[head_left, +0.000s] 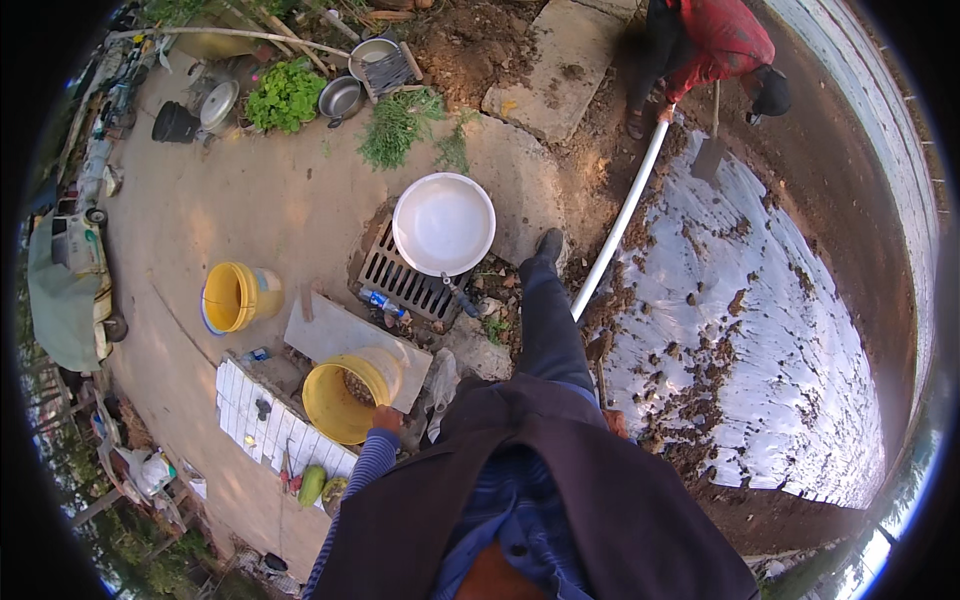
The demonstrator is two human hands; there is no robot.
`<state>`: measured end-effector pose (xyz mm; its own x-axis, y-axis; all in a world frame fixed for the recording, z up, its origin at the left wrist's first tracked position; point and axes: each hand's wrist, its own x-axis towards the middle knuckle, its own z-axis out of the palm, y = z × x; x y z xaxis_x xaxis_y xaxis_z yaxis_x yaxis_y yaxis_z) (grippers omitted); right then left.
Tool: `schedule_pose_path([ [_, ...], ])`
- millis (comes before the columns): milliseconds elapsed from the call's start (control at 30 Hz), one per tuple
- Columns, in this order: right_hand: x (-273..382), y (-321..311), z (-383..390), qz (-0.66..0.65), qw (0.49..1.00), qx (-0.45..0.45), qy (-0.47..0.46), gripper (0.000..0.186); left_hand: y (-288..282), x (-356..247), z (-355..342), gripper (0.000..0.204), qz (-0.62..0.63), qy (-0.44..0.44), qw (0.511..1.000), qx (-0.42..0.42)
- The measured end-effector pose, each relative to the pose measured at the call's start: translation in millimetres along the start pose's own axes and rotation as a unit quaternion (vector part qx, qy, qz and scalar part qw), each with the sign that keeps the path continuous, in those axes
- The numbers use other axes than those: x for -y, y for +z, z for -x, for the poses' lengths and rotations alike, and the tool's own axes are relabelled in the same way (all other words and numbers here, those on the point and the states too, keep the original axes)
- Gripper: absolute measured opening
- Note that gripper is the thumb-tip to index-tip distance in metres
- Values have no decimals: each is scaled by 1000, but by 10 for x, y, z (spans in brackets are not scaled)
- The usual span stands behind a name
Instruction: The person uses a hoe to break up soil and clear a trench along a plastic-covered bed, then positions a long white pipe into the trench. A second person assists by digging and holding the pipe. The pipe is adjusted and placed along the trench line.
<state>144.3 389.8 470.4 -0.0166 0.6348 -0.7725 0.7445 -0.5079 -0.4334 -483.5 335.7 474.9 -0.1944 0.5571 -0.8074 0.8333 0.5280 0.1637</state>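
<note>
At the rim of a yellow bucket [312,410], my left hand [385,420] is closed, with the striped sleeve below it. Some brownish stuff lies inside that bucket, whose pale outer wall shows above a grey slab [335,335]. My right hand [617,424] shows only in part beside my dark vest. A thin brown stick [601,384] is close to it; whether my fingers hold the stick is hidden. Ahead of me, a white basin [444,222] rests over a metal drain grate [400,275].
Another yellow bucket [228,298] stands farther left. A co-worker in red [725,40] bends over, one hand on a long white pipe [630,205]. Soil-strewn silvery plastic sheeting [790,370] covers the ground at right. Green gourds [312,485] lie near a white panel [270,420].
</note>
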Motion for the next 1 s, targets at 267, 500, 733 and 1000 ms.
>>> schedule_pose_path([
  [267, 1106, -1858, -882, -296, 923, -48, 241, 33, -1504, -1808, -1282, 10, 365, -10, 929, -61],
  [500, 1190, -2417, -1515, -501, 814, -57, 286, 28, -2458, -1719, -1406, 16, -179, -48, 979, 89],
  [733, 1511, -2305, -1715, -742, 627, -54, 233, 22, -3105, -2277, -1367, 22, -182, 44, 978, 96],
  [1000, 2191, -2331, -1906, -707, 601, -194, 319, 29, -3740, -4771, -3273, 30, -189, 205, 951, 135],
])
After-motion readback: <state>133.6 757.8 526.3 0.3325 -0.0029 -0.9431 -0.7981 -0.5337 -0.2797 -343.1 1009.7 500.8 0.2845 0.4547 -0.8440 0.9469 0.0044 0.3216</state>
